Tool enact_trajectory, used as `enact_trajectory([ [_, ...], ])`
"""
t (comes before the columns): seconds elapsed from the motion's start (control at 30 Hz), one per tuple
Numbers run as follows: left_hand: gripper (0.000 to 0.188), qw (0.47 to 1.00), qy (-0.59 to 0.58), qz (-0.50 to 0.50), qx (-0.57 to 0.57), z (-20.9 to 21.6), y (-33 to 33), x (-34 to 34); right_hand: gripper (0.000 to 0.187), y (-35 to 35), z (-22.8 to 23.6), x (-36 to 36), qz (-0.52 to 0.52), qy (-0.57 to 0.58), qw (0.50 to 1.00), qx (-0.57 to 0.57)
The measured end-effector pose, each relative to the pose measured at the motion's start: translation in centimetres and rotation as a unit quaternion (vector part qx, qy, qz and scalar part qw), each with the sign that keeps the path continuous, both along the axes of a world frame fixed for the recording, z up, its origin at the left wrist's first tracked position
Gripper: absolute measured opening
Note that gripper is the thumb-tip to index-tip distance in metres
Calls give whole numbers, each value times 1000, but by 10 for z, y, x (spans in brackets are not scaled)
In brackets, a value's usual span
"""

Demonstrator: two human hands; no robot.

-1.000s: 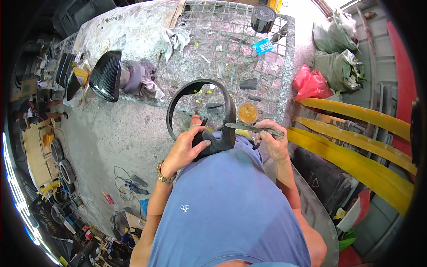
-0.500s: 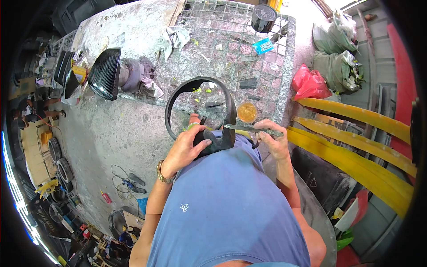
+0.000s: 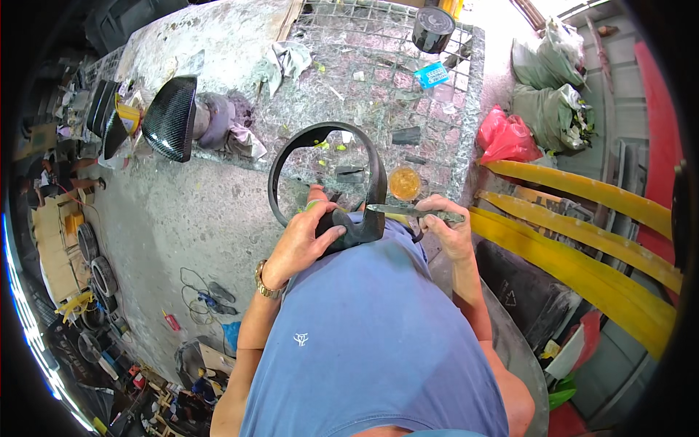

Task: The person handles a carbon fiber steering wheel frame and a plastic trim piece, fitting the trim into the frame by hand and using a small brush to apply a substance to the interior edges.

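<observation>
My left hand (image 3: pixel 300 244) grips the lower left of a black ring-shaped part (image 3: pixel 377 178), thumb on its thick base and fingers curled behind. The part stands upright against my blue shirt, its round opening facing the workbench. In my right hand (image 3: pixel 449 229) is a slim, stained tool like a knife or spatula (image 3: pixel 397 210), pinched between thumb and fingers. Its tip points left and appears to touch the ring's lower right wall. Just beyond the tool stands a clear cup of amber material (image 3: pixel 404 183). Part of the left fingers is hidden behind the black part.
A stained workbench (image 3: pixel 349 95) carries a dark can (image 3: pixel 431 36), a blue packet (image 3: pixel 432 75), a pale rag (image 3: pixel 290 62) and dark scraps (image 3: pixel 406 136). Glossy woven-pattern shells (image 3: pixel 171 120) stand at its left. Yellow curved strips (image 3: pixel 575 266) lie close to my right arm.
The black part has shifted very slightly up and left with my left hand. My right hand and the tool stay almost in place.
</observation>
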State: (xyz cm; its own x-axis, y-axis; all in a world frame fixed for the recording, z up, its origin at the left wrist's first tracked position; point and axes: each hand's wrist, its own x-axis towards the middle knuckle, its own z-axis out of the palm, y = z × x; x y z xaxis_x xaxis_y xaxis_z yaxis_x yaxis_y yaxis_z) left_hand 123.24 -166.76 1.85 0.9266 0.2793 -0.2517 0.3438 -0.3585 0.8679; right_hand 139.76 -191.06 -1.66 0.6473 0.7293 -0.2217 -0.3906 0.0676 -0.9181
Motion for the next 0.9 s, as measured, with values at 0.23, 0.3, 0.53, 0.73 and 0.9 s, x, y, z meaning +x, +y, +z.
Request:
enact_trajectory([
  [0.23,36,999,-12,0,-34,-10,3,-3,20,0,-3,1,-23,21,1000,-3],
  [0.3,35,999,-8,-1,-50,-9,5,-2,20,1,1,0,-29,14,999,-2],
  [0.53,36,996,-9,-2,-87,-10,6,-1,20,4,13,3,-21,-38,999,-20],
  [0.73,35,997,-12,-12,-69,-10,8,1,20,3,13,6,-3,-79,996,-37],
  [0.9,36,998,4,-10,-57,-5,9,5,20,4,13,8,8,-90,995,-43],
])
